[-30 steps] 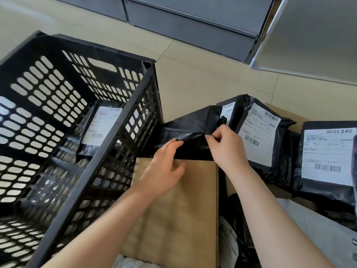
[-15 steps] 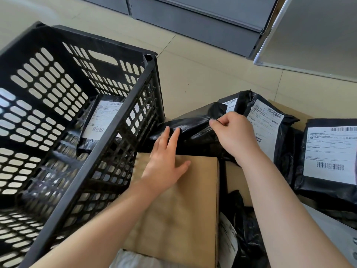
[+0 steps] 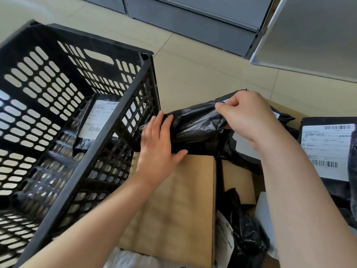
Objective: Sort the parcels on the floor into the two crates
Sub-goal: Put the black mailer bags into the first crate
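Since 0.5 s ago I see the right hand [image 3: 245, 117] has pulled the black bag [image 3: 195, 128] up higher, pinching its top edge. Left hand [image 3: 160, 149] lies flat w/ straight fingers on the bag's left end, over the box [image 3: 173, 206]. Bag is crumpled, glossy, just beside the crate [image 3: 108, 136]. Labelled parcel [image 3: 96, 120] inside crate; its text isn't readable.

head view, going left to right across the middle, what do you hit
black crate with a labelled parcel inside → left hand resting flat on the black bag parcel → right hand pinching that bag's top edge → labelled black parcel at the right edge
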The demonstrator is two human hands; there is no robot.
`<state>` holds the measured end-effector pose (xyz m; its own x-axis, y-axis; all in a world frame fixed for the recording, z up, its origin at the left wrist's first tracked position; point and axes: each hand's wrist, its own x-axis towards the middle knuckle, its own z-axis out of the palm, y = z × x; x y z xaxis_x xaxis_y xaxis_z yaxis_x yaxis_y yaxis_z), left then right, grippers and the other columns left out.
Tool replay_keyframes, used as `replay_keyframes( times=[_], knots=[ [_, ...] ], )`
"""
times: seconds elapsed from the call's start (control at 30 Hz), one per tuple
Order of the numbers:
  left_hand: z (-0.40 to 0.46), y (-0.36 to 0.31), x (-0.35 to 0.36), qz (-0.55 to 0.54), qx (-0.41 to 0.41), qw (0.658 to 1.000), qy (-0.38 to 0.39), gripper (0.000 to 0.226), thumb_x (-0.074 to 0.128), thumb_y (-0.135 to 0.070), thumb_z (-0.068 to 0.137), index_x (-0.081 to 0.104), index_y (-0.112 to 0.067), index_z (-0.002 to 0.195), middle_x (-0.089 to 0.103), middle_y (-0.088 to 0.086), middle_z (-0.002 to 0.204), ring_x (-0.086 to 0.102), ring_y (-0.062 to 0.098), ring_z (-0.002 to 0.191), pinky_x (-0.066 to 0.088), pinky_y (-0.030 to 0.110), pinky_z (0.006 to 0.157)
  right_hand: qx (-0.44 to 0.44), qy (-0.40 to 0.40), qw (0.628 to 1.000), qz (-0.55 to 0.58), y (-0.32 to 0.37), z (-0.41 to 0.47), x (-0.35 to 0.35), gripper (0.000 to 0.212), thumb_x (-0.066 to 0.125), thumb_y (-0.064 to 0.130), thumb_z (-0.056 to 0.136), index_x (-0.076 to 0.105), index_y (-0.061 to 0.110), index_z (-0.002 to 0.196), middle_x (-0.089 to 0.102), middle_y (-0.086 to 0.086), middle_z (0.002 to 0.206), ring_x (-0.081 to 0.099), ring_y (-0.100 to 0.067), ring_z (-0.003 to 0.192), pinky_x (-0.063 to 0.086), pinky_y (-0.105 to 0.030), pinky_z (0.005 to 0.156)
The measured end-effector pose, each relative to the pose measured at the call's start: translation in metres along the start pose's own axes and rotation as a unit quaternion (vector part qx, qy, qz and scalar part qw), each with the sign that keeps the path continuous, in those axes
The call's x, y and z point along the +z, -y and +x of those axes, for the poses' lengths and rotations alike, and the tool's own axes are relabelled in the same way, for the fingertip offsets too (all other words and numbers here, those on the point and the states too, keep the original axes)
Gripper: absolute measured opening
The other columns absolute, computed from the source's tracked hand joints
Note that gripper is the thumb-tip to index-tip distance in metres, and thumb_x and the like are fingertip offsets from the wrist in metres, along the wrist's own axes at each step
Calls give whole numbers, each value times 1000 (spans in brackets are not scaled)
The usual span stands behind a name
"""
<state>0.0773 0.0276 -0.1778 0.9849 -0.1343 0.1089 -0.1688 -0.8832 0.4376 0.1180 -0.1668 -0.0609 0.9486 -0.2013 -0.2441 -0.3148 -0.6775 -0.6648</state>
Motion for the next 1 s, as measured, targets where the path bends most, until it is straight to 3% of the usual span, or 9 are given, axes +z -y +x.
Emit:
replay_keyframes(
  times=[0.2,0.27,0.37,0.47,0.53,0.67,0.8,0.9,1.0],
  knots=[
    [7,3,-7,-27,-5,999,-33,78,86,-29,71,47,-8,135,56,8,128,50,30,123,39,53,107,-19,34,999,0,5,-2,-9,22,64,36,94,58,24,77,55,10,79,50,-7,73,34,-25,58],
    [6,4,-7,-60,-9,998,-22,77,85,-28,72,47,-10,136,55,7,129,52,27,121,42,49,106,-10,31,999,19,5,-3,-8,20,65,36,93,62,22,79,59,8,81,57,-13,77,41,-26,62],
    [5,7,-10,-90,-19,996,-9,75,83,-29,75,47,-13,139,52,5,133,54,24,120,45,43,104,11,12,998,62,1,-2,-1,20,67,36,91,67,17,83,70,-1,88,68,-24,89,57,-40,83],
    [6,9,-15,-100,-26,995,-12,73,82,-30,76,48,-12,139,52,5,133,54,24,120,44,41,105,18,0,990,139,-2,-1,3,35,61,42,91,69,8,92,72,-16,96,70,-33,94,57,-52,90],
    [6,8,-19,-132,-45,990,-16,72,80,-32,79,47,-16,140,50,2,134,51,18,122,42,35,106,43,-9,972,230,-6,3,6,45,55,48,93,66,5,99,72,-18,101,70,-33,97,57,-49,92],
    [10,6,-34,-223,-108,969,-14,70,72,-39,85,39,-26,145,47,-9,136,46,6,125,39,27,104,118,-43,927,355,-25,11,17,22,54,31,96,66,20,111,70,-6,116,66,-18,99,53,-39,99],
    [18,7,-50,-283,-120,951,-28,59,69,-36,89,44,-33,142,59,-17,128,54,-1,120,46,28,102,143,50,919,363,-41,4,34,47,60,16,97,48,18,142,61,-6,124,61,-18,108,48,-37,105],
    [19,2,-57,-347,-142,927,-16,52,65,-29,94,43,-30,142,64,-23,116,58,-13,107,49,10,85,126,130,893,411,-43,-5,46,56,64,19,96,41,18,147,63,0,125,63,-16,111,47,-36,105],
    [16,-1,-56,-378,-157,912,0,39,59,-31,97,49,-25,135,65,-23,109,60,-15,99,49,6,73,91,173,883,427,-48,-7,55,54,67,25,93,46,23,143,69,3,127,64,-17,118,42,-42,111]
  ],
)
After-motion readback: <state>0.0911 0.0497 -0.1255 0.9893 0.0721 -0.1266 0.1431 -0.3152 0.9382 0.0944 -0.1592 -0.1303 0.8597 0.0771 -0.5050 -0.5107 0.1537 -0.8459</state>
